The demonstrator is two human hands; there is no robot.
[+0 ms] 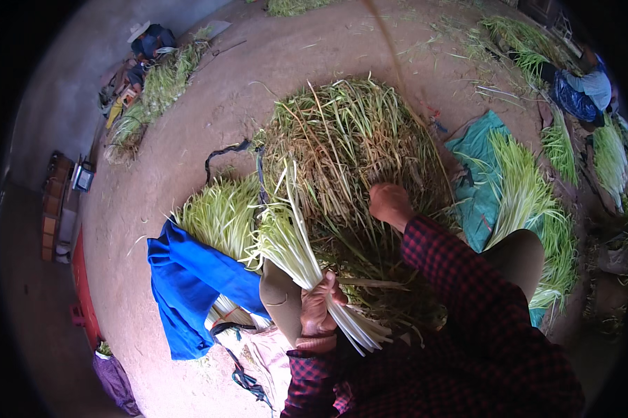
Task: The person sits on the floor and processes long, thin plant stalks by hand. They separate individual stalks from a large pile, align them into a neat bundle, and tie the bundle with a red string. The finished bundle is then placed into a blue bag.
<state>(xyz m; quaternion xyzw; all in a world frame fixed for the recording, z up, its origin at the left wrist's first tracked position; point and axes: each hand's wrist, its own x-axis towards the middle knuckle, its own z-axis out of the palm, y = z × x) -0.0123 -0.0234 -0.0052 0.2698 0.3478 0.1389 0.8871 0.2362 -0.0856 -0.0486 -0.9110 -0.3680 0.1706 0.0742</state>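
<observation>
My left hand (319, 308) is wrapped around a bunch of pale, blanched leafy stalks (287, 240). Their yellow-green tops point up and left, while the white stem ends stick out below my fist. My right hand (391, 205) is curled at the lower right of a large heap of stalks (345, 146), which has green tips and dry brown leaves. Whether anything is pinched in those right fingers cannot be made out. Left of my knee, more yellow-green stalks (214, 209) lie partly under a blue cloth (204, 282).
Beyond my right knee (517, 261), long stalks (523, 183) lie on a green sheet (470, 193). A black strap (225, 151) trails beside the heap. One person (152, 42) sits by stalks at upper left, another (585, 89) at upper right. A purple sack (115, 376) stands lower left.
</observation>
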